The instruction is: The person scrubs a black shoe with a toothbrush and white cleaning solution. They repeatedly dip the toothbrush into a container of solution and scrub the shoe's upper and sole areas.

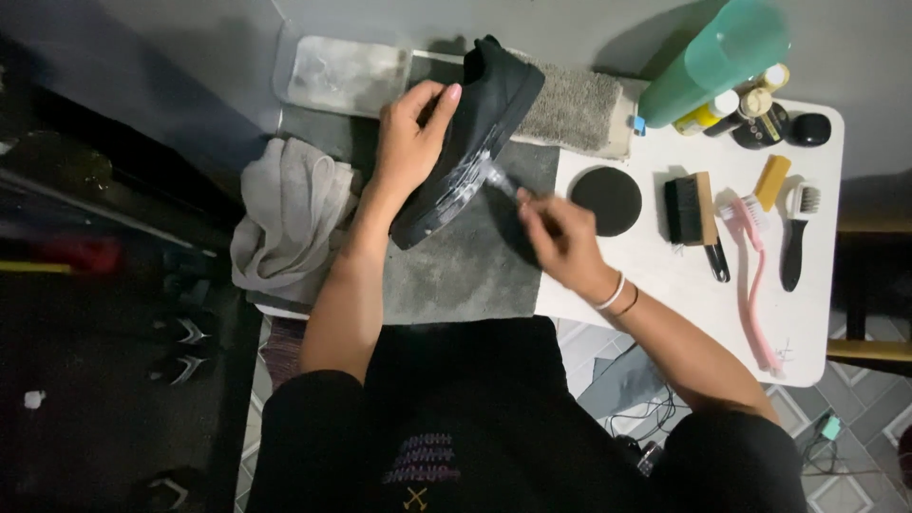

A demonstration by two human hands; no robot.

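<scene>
My left hand (410, 133) grips a black shoe (475, 123) by its upper, tilting it on its side over a grey mat (465, 266). The sole edge faces right and shows whitish foam. My right hand (560, 237) holds a small clear-handled brush (501, 179) with its tip against the shoe's sole edge. White and dark bands circle my right wrist.
A crumpled beige cloth (285, 214) lies left of the mat. On the white table (807, 313) sit a black round pad (606, 199), a wooden brush (692, 211), a pink brush (755, 275), a black brush (796, 237), small bottles (736, 109) and a green bottle (712, 62). A grey towel (570, 109) lies behind.
</scene>
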